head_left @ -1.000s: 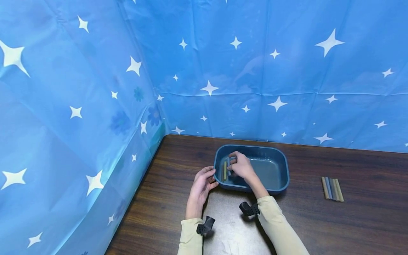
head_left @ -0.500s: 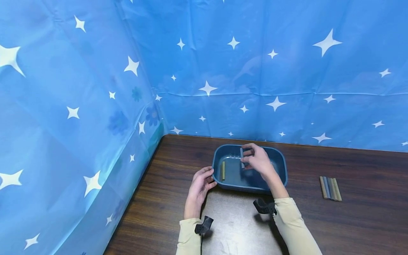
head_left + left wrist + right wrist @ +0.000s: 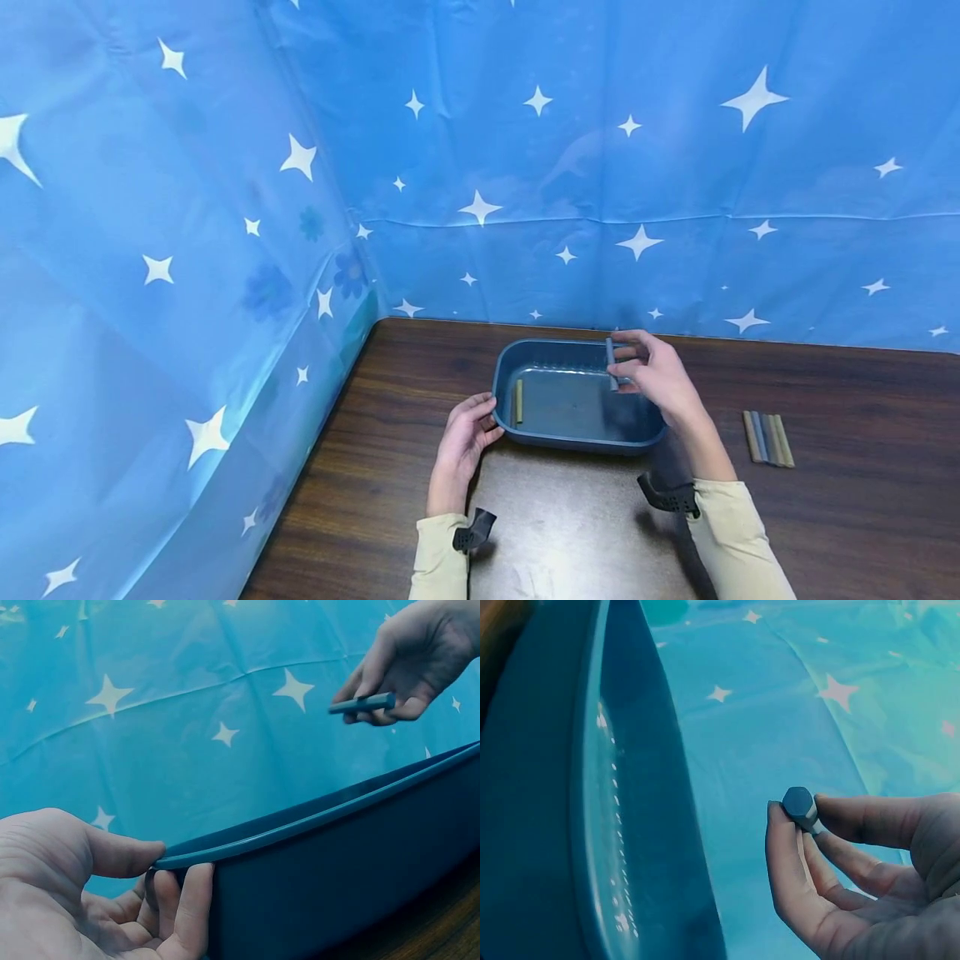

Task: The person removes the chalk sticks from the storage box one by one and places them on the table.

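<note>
Right hand [image 3: 663,379] pinches hexagonal blue-gray stick [image 3: 799,804] above blue tub [image 3: 577,440], toward its far right corner; left hand [image 3: 462,432] grips tub's left edge. Stick probably light, stiff, maybe brittle: pinch mid-length.

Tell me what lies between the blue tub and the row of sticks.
In the head view, the right forearm extends over tabletop between tub and row of sticks; the rest there looks bare.

grey-blue on the hexagonal stick [image 3: 800,805]; dark blue on the basin [image 3: 562,404]; wood-grained brown on the worktop [image 3: 862,500]; white-starred blue on the backdrop sheet [image 3: 525,158].
</note>
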### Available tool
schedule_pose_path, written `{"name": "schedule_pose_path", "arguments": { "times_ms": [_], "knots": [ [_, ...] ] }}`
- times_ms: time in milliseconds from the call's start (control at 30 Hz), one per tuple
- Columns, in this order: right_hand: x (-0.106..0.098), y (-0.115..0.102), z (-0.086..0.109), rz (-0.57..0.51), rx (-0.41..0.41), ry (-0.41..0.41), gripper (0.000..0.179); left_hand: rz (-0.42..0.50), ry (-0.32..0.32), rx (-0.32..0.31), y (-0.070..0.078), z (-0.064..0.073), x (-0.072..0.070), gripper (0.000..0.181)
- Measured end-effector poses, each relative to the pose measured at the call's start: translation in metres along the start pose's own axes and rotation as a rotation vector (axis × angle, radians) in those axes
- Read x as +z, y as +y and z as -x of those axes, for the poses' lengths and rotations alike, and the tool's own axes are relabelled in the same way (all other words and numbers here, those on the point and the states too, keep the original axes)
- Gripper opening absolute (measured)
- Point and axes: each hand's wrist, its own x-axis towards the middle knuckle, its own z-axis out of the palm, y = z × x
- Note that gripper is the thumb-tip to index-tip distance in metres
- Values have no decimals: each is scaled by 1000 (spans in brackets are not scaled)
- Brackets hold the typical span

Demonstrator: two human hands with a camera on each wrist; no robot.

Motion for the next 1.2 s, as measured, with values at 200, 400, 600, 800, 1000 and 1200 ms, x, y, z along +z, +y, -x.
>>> {"name": "schedule_pose_path", "arguments": {
  "times_ms": [200, 400, 600, 800, 1000, 1200],
  "knots": [
    [-19, -1, 11, 30, -20, 20, 52, 5, 15, -5, -1, 0, 1, 9],
    [-40, -3, 24, 40, -39, 25, 54, 7, 16, -5, -2, -1, 1, 4],
    [-59, 1, 35, 53, -47, 65, 54, 10, 9, -6, -1, 0, 3, 4],
    [-75, 10, 43, 75, -20, 105, 57, 6, 6, -4, -1, 1, 2, 4],
    [-90, 19, 50, 77, -2, 136, 60, 21, 11, 0, -1, 0, 2, 5],
    [-97, 26, 56, 90, 11, 165, 61, 18, 28, 1, -2, 0, 2, 6]
  ]
}}
